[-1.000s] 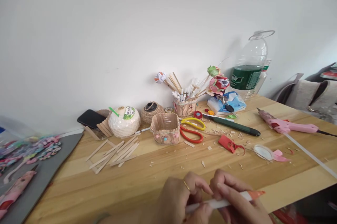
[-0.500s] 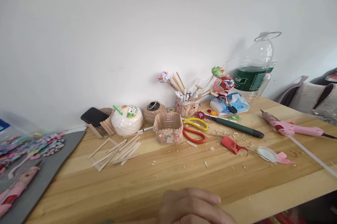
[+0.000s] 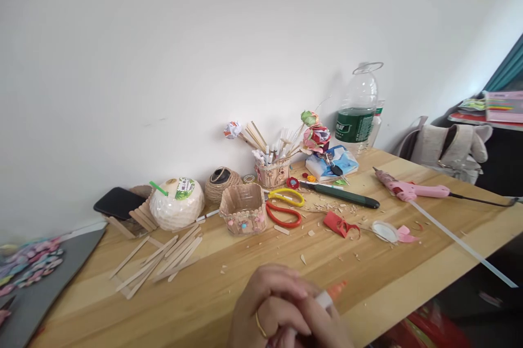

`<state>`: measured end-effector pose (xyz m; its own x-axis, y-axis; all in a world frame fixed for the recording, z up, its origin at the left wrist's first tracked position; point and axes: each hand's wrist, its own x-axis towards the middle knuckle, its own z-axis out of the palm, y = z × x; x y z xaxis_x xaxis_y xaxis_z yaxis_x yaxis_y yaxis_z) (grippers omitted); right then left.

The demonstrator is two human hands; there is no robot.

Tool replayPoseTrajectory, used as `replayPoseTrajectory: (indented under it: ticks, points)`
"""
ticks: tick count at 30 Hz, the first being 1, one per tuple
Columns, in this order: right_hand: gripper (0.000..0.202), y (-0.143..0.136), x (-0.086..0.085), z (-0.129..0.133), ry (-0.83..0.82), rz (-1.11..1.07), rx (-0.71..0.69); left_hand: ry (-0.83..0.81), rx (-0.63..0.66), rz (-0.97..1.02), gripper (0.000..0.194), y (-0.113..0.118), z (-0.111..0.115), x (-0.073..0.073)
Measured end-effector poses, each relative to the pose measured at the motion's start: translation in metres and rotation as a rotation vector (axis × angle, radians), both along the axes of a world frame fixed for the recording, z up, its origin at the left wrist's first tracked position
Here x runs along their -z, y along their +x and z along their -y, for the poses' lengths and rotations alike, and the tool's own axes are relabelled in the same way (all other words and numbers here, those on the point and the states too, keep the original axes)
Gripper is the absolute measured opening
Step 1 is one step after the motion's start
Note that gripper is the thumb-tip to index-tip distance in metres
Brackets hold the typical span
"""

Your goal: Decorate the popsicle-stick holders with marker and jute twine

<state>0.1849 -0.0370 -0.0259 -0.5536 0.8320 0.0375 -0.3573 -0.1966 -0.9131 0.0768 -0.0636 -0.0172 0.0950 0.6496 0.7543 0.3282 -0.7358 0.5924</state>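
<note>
My left hand point(image 3: 269, 301), with a gold ring on one finger, is closed at the bottom edge of the view. Pressed against it on the right is my right hand point(image 3: 322, 326), also closed. A small white tube with an orange pointed tip point(image 3: 337, 289) sticks out between them to the right; the rest is covered by my fingers. Beyond the hands stands a box of craft sticks point(image 3: 244, 223) decorated with small beads. Scissors with yellow and red handles point(image 3: 284, 216) lie beside it.
Loose craft sticks point(image 3: 159, 263) lie left. Behind stand a white coconut point(image 3: 175, 212), a twine ball point(image 3: 218, 187), a stick holder point(image 3: 273, 175) and a large bottle point(image 3: 355, 124). A green-handled cutter point(image 3: 351, 196), red paper point(image 3: 337, 223) and a pink glue gun point(image 3: 408, 189) lie right.
Both hands are now together, higher in view, with the orange-tipped white tube showing; before, one blurred hand appeared. The view has turned right, so the table things sit further left.
</note>
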Motion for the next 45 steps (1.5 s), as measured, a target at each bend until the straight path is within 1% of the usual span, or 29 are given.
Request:
replayPoseTrajectory:
  ticks: [2, 4, 6, 8, 11, 14, 17, 21, 24, 27, 30, 32, 35, 37, 41, 43, 45]
  points:
    - [0.036, 0.006, -0.010, -0.013, -0.009, 0.054, 0.037, 0.007, 0.037, -0.041, 0.022, -0.007, -0.009, -0.002]
    - [0.041, 0.016, -0.020, -0.028, 0.014, 0.153, 0.112, -0.027, 0.025, -0.085, 0.026, -0.018, -0.019, -0.007]
    - [0.044, 0.026, -0.027, -0.042, 0.068, 0.261, 0.176, -0.101, -0.059, -0.081, 0.022, -0.029, -0.029, -0.014]
    - [0.044, 0.034, -0.030, -0.052, 0.114, 0.358, 0.186, -0.179, -0.151, -0.059, 0.021, -0.038, -0.037, -0.019]
    - [0.043, 0.037, -0.026, -0.060, 0.151, 0.482, 0.095, -0.209, -0.203, -0.129, 0.019, -0.047, -0.046, -0.023]
    - [0.042, 0.035, -0.017, -0.062, 0.174, 0.544, 0.005, -0.130, -0.221, -0.280, 0.019, -0.054, -0.054, -0.022]
    - [0.034, 0.035, -0.011, -0.061, 0.209, 0.523, -0.043, -0.074, -0.300, -0.423, 0.020, -0.061, -0.061, -0.018]
    - [0.027, 0.042, -0.013, -0.056, 0.268, 0.468, -0.121, -0.041, -0.422, -0.611, 0.031, -0.072, -0.072, -0.011]
    - [0.029, 0.047, -0.019, -0.052, 0.432, 0.546, -0.102, -0.039, -0.473, -0.741, 0.036, -0.077, -0.077, -0.005]
    - [0.030, 0.050, -0.023, -0.050, 0.586, 0.667, -0.039, -0.081, -0.465, -0.848, 0.029, -0.080, -0.079, -0.002]
    - [0.025, 0.052, -0.023, -0.051, 0.657, 0.713, 0.049, -0.127, -0.436, -0.893, 0.022, -0.079, -0.077, -0.007]
    - [0.026, 0.054, -0.021, -0.052, 0.680, 0.703, 0.094, -0.142, -0.402, -0.917, 0.024, -0.079, -0.075, -0.013]
    - [0.025, 0.057, -0.019, -0.054, 0.734, 0.688, 0.154, -0.157, -0.302, -0.968, 0.026, -0.079, -0.072, -0.022]
    - [0.024, 0.059, -0.018, -0.055, 0.787, 0.724, 0.188, -0.161, -0.255, -1.004, 0.027, -0.079, -0.072, -0.026]
    - [0.022, 0.059, -0.016, -0.060, 0.891, 0.837, 0.239, -0.187, -0.228, -1.088, 0.030, -0.077, -0.070, -0.030]
    - [0.020, 0.059, -0.018, -0.066, 0.939, 0.839, 0.289, -0.206, -0.225, -1.104, 0.030, -0.076, -0.070, -0.030]
    - [0.019, 0.060, -0.023, -0.077, 0.978, 0.806, 0.377, -0.227, -0.237, -1.090, 0.031, -0.076, -0.070, -0.029]
